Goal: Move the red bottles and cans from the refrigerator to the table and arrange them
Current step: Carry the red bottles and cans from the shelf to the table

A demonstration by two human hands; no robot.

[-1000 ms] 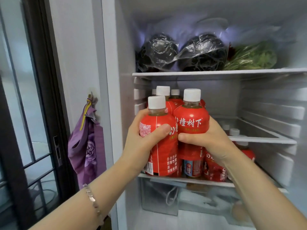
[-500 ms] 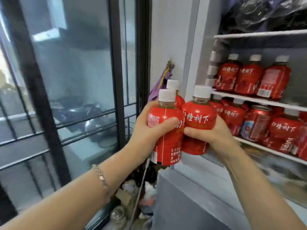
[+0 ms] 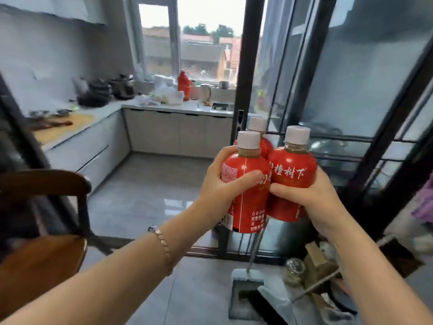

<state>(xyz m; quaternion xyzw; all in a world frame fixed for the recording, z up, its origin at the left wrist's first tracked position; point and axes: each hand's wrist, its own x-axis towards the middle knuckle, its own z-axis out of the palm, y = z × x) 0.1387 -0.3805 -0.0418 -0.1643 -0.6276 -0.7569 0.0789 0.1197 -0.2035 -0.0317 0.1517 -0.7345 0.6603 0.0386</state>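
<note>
Three red bottles with white caps are bunched together in mid-air in front of me. My left hand (image 3: pixel 221 184) grips the front left bottle (image 3: pixel 248 202). My right hand (image 3: pixel 302 195) grips the right bottle (image 3: pixel 293 170), which carries white Chinese characters. The third bottle (image 3: pixel 266 144) is pressed between and behind the other two, mostly hidden. The refrigerator is out of view. A bracelet sits on my left wrist.
A dark wooden chair (image 3: pixel 42 231) stands at the left. Black-framed glass sliding doors (image 3: pixel 351 113) fill the right. Ahead lies a kitchen with a cluttered counter (image 3: pixel 164 104) and grey tile floor. A mop head (image 3: pixel 247 277) and clutter (image 3: pixel 316 266) lie on the floor below the bottles.
The view has swung left, away from the refrigerator and toward the kitchen doorway. Both hands keep the same hold on the three bottles, carried along with the turn.
</note>
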